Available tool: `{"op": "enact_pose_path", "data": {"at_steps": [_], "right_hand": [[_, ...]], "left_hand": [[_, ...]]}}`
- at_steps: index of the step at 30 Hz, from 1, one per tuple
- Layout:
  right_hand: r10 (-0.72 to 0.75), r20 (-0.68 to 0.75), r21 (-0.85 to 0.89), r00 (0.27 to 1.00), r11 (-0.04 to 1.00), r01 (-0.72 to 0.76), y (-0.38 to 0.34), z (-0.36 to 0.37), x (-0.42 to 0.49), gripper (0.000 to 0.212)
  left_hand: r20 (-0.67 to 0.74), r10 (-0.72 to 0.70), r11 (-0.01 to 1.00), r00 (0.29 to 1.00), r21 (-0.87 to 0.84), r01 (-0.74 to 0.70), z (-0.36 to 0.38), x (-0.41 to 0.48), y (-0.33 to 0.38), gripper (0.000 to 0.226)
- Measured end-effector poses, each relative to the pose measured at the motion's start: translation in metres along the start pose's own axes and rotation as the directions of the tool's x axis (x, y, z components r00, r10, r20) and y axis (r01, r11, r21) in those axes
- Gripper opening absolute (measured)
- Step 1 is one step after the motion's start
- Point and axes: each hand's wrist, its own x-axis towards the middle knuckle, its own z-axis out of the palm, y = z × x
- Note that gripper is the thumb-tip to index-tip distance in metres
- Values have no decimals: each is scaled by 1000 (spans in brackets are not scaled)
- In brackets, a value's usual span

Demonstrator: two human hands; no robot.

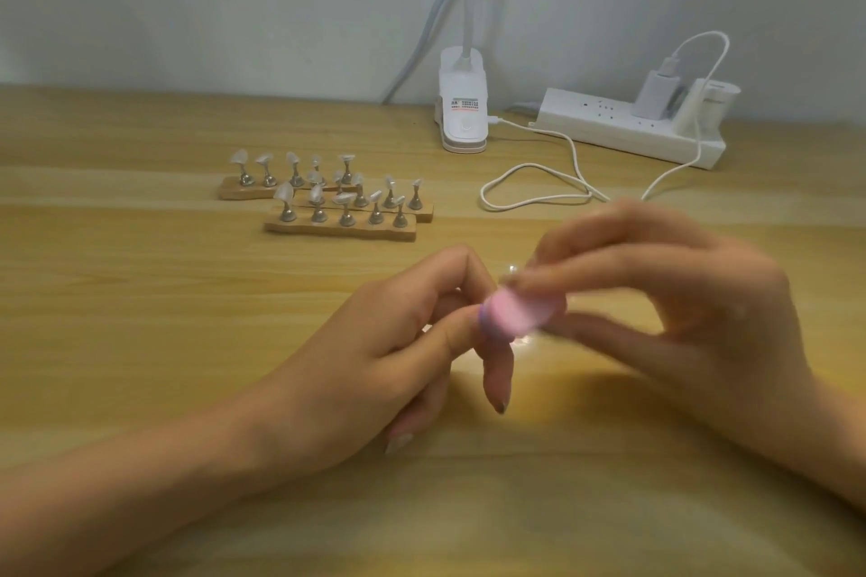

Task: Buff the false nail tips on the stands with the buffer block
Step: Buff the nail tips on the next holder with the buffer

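Three wooden bars point(339, 231) lie in the middle of the table, each carrying several metal stands topped with clear false nail tips point(284, 192). Nearer to me, my right hand point(665, 295) holds the pink buffer block point(513, 312) between thumb and fingers; hand and block are blurred by motion. My left hand point(375, 351) pinches a single small stand with thumb and index finger. Its clear nail tip point(511, 268) peeks out above the block, which hides most of the stand. The block lies against that tip.
A white clip lamp point(463, 108) stands at the back against the wall. To its right lies a white power strip point(628, 127) with a charger plugged in. A looped white cable point(534, 197) runs over the table behind my right hand.
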Motion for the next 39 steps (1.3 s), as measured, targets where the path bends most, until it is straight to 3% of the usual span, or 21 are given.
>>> {"op": "enact_pose_path", "data": {"at_steps": [15, 19, 22, 26, 29, 39], "right_hand": [[25, -31, -10, 999, 1000, -25, 1, 1, 3, 19], [-37, 33, -14, 999, 999, 38, -1, 4, 2, 18], [35, -41, 15, 999, 999, -34, 1, 1, 3, 19], [-45, 62, 6, 997, 999, 45, -2, 4, 3, 19], [24, 12, 36, 1000, 999, -25, 0, 0, 6, 21], [-15, 22, 8, 1000, 1000, 15, 2, 3, 5, 19]], "left_hand": [[-5, -29, 999, 1000, -14, 29, -1, 2, 0, 15], [2, -23, 1000, 1000, -12, 23, 0, 2, 1, 19], [-8, -32, 999, 999, -24, 31, -1, 2, 1, 18], [-6, -21, 1000, 1000, -23, 21, -1, 2, 1, 17], [-6, -25, 1000, 1000, -18, 25, -3, 2, 0, 12], [34, -21, 1000, 999, -21, 21, -2, 2, 1, 11]]}}
